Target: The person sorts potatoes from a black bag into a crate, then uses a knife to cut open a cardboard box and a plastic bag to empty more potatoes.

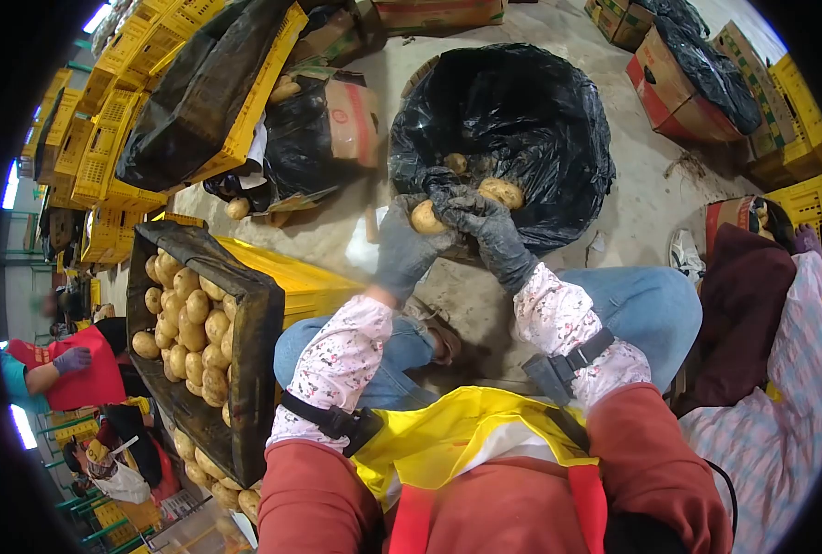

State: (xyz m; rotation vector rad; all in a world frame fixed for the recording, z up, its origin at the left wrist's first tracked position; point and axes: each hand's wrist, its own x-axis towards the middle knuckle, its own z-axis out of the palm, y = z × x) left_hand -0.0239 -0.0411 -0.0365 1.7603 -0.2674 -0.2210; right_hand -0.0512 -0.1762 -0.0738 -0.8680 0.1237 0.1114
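Both my hands wear dark, dirty gloves and meet over the near edge of a round basket lined with black plastic (558, 120). My left hand (406, 242) is closed around a yellowish potato (426, 218). The fingers of my right hand (496, 233) are bent against dark, crumpled material beside that potato; whether they grip it is hidden. Just beyond my right hand lies another potato (501, 192) on the plastic. A smaller, dirtier potato (455, 163) rests farther inside the basket.
At left, a dark-lined crate (258, 323) holds several potatoes, with a yellow crate (314, 286) beside it. Stacked yellow crates (106, 138) stand farther left. Cardboard boxes (660, 88) are at upper right. Another person (69, 365) in red is at far left.
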